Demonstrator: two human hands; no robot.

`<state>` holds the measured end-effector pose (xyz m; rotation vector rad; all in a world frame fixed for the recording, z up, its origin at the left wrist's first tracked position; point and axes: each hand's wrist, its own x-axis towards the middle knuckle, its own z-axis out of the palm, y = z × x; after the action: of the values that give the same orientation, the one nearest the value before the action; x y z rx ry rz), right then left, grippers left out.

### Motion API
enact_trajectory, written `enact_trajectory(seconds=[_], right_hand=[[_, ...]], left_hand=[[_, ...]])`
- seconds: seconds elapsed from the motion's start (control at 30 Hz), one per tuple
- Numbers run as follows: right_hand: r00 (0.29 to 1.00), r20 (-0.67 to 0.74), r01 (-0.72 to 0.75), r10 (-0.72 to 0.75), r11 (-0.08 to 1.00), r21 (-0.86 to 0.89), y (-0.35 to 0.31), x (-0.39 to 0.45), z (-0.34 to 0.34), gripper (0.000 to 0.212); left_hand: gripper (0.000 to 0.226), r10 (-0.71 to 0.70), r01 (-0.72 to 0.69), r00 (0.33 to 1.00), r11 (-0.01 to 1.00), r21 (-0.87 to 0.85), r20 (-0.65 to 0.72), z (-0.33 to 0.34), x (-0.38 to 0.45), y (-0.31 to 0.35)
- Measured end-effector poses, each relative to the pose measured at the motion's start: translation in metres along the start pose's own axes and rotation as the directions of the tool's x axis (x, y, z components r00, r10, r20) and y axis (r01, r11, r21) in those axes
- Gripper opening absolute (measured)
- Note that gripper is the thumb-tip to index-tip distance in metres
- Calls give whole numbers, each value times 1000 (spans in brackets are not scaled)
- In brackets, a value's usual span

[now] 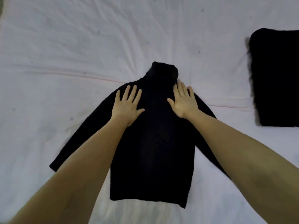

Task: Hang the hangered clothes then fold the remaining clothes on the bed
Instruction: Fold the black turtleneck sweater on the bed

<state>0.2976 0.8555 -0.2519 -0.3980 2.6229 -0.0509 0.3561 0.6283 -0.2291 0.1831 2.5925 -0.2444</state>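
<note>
Two flat, spread palms, our left hand point(127, 106) and right hand point(183, 101), press the black turtleneck sweater point(152, 146) lying mid-bed point(64, 54), collar toward 12 o'clock; a folded black garment point(275, 78) sits at 2 o'clock

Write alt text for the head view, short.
Two open hands, left and right, press flat on the shoulders of a black turtleneck sweater spread out with sleeves angled outward on a white bed sheet. A folded dark garment lies at the right edge.
</note>
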Motion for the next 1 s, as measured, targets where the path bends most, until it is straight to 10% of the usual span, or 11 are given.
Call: enact_trajectory(seconds=[0.17,0.43,0.53,0.63,0.8,0.87,1.0], right_hand=[[963,-269,30,-5,996,88,-15,-89,18,54],[939,-161,-174,304,823,540,-72,-269,91,54],[776,-50,-322,629,464,825,-80,-283,98,49],[720,198,-349,665,100,932,-85,-288,103,32],[721,378,-287,581,-246,926,-80,-285,103,33],[716,317,-319,622,-113,941,-79,-284,107,34],[753,-68,-450,654,587,673,-78,-305,114,22]], left_hand=[[62,132,-125,989,987,101,-72,22,-83,30],[69,-39,24,997,973,-232,-63,86,-217,45],[72,-426,214,905,483,-849,-14,95,-238,52],[43,-503,270,833,10,-963,229,97,-241,49],[32,-473,255,839,-95,-962,269,103,-235,39],[29,-502,258,831,-35,-966,240,105,-236,39],[10,-482,249,876,414,-875,21,106,-247,33]])
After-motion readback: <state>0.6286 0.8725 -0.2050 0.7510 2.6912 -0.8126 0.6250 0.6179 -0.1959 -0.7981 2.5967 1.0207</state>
